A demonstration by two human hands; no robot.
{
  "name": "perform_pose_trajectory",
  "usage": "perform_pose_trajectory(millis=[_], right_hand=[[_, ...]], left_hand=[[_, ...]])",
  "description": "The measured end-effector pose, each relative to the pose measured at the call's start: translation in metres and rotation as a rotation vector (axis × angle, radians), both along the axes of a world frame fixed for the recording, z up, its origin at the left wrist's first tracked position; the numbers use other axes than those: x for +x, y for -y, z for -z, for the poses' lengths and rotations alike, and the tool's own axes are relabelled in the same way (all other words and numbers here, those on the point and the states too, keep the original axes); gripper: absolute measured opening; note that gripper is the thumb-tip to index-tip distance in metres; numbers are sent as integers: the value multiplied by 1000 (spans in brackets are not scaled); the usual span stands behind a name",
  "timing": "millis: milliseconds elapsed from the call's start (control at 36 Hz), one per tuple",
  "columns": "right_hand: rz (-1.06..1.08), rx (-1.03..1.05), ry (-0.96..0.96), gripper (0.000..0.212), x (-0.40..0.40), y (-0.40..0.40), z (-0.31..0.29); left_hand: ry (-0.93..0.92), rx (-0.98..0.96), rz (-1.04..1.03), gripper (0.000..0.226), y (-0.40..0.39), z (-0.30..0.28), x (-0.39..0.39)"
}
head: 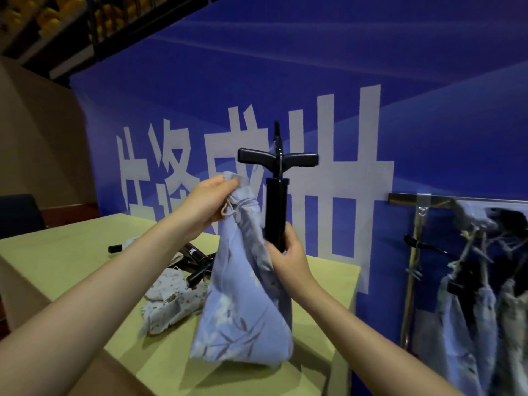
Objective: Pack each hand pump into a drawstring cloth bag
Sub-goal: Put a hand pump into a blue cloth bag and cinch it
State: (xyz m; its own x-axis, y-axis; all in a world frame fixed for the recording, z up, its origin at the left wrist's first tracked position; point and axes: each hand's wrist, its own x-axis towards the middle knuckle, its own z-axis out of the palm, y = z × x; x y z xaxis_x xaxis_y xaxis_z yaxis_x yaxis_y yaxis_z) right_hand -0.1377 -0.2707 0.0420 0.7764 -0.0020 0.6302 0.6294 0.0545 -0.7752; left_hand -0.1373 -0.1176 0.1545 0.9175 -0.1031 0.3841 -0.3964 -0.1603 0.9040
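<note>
Black pump (275, 212) held upright by right hand (288, 254), above table (71, 252) right edge. Top of blue bag (243, 304) pinched by left hand (207, 201). More pumps (197, 261), white bag (171, 298) left on table.

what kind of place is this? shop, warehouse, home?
Probably a packing station in a warehouse or stockroom, not a home. Cues: a plain work table against a blue printed banner, a metal rack hung with filled bags, and shelving of yellow goods overhead.
</note>
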Motion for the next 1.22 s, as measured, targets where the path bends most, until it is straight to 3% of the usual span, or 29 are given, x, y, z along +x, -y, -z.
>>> perform_pose_trajectory(millis=[56,139,250,361,417,472,611,694,833,917,1000,1222], right_hand=[[30,48,25,23,-2,-1,2],[54,27,40,17,-2,-3,8],[79,16,44,11,-1,-9,16],[82,-32,52,11,-1,-13,17],[84,-55,45,11,-1,-15,17],[80,-60,38,8,-1,-16,16],[34,-83,23,13,-4,-17,12],[20,-124,59,13,-5,-16,10],[-4,-138,47,6,-7,-14,1],[-23,-152,23,32,-9,-12,-7],[-64,-183,45,46,-11,-9,-14],[-10,-206,127,31,-20,-12,-17]], left_hand=[[-49,50,79,12,-9,3,-5],[-114,123,149,28,-19,10,-10],[-69,338,-57,10,-26,17,-17],[75,699,-341,34,-42,18,-18],[125,753,-411,34,-47,15,-22],[84,563,-349,30,-50,10,-27],[-226,-254,57,14,-44,7,-28],[-337,-546,195,15,-33,9,-27],[-256,-619,277,18,-23,7,-24],[-180,-602,277,22,-16,5,-23],[-154,-727,307,21,-10,4,-24],[-108,-836,215,19,-2,12,-29]])
